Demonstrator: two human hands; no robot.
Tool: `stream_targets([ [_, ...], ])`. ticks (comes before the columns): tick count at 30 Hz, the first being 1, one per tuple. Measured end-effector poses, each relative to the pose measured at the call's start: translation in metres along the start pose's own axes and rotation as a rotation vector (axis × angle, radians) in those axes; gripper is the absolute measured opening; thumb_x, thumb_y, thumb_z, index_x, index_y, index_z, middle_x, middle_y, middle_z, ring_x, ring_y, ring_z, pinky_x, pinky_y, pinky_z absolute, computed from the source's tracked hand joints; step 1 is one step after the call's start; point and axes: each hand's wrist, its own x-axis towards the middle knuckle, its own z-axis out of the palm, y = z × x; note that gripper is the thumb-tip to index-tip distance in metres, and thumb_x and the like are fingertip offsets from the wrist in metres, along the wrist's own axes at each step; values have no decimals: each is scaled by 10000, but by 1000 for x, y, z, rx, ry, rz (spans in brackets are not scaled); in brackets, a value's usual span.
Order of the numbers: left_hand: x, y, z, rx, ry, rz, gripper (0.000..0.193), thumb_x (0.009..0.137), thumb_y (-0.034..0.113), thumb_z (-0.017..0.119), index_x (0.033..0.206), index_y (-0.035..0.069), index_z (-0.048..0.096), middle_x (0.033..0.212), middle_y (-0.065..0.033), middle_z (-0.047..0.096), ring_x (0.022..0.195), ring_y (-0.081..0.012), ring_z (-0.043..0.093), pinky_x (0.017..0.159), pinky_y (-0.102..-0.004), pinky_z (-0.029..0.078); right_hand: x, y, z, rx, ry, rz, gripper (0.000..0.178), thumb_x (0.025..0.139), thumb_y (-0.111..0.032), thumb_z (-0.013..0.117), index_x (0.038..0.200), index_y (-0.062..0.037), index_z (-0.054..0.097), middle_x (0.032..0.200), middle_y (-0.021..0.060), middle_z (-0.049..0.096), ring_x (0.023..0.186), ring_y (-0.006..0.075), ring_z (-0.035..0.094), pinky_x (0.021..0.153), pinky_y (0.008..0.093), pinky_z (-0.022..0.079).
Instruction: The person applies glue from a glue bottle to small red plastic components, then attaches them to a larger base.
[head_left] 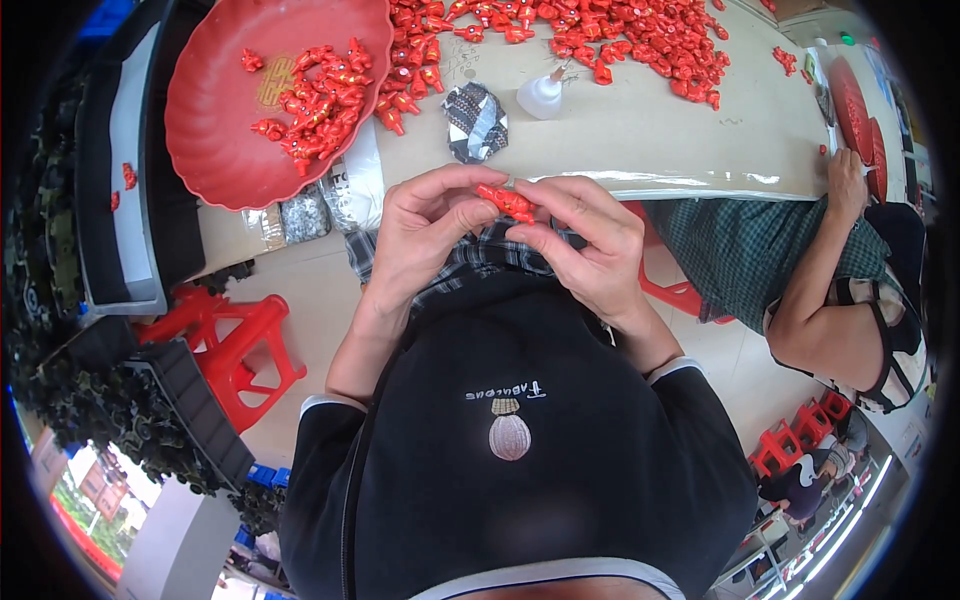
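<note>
Between my two hands, in front of my chest, is a small glossy red figurine with gold and dark markings. My left hand pinches its left end between thumb and fingers. On its other end close the thumb and fingertips of my right hand. Just beyond my hands a dark patterned bundle lies on the table, and beside it stands a white squeeze bottle with a thin tip. A heap of similar red figurines spreads over the far side of the table.
A scalloped red tray holding several figurines stands at the left, by a black bin. Below are red stools and grey crates. At the right sits another person, whose hand reaches the table by red trays.
</note>
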Motion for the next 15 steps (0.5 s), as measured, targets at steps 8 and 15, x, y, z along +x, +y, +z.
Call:
stream_targets([
  [8,1,2,2,-1,20,-11,222,793,29,607,1012,-3,589,852,-47,626,721,-63,565,613,-184,445,3,-5,-2,20,5,22,337,663,-18,707,988,-16,618,863,92,606,679,140,607,588,239,490],
  [15,2,0,2,-89,-6,-41,179,787,45,621,953,-14,590,809,-61,630,675,-74,569,586,-188,467,1,3,0,256,-14,240,209,750,-43,647,953,3,632,778,83,611,624,98,580,541,197,452],
])
